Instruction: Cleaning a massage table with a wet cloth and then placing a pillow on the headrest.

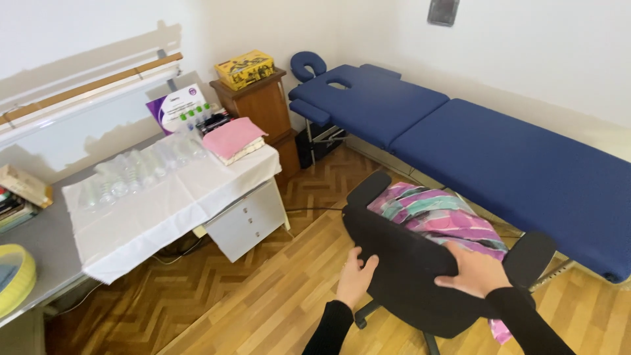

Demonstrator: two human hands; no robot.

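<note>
Your two arms in black sleeves reach out from the bottom of the view. Your left hand [355, 279] rests on the left edge of the black chair back [401, 263], with the thumb up on the back and the fingers curled around the edge. Your right hand [474, 273] lies flat on top of the chair back, fingers spread and pressing down, so both hands hold the chair [420, 283]. It is an office chair on a wheeled base, and it stands on the wooden floor [263, 296] right in front of you. A bright cloth [440, 220] with pink, purple and teal patches lies on the seat, just behind the chair back. One black armrest [529, 256] shows beside your right hand.

Behind the chair stands a long blue massage bed [486, 151], close to the wall. To your left is a desk [46, 243] with a white cloth [164, 204] over part of it. Clear glass cups [131, 174] stand in rows on the cloth, and a folded pink towel [231, 138] lies at the far end. A small white drawer unit [248, 220] sits under the desk. A brown wooden cabinet [263, 108] stands in the corner with a yellow box [245, 69] on top.
</note>
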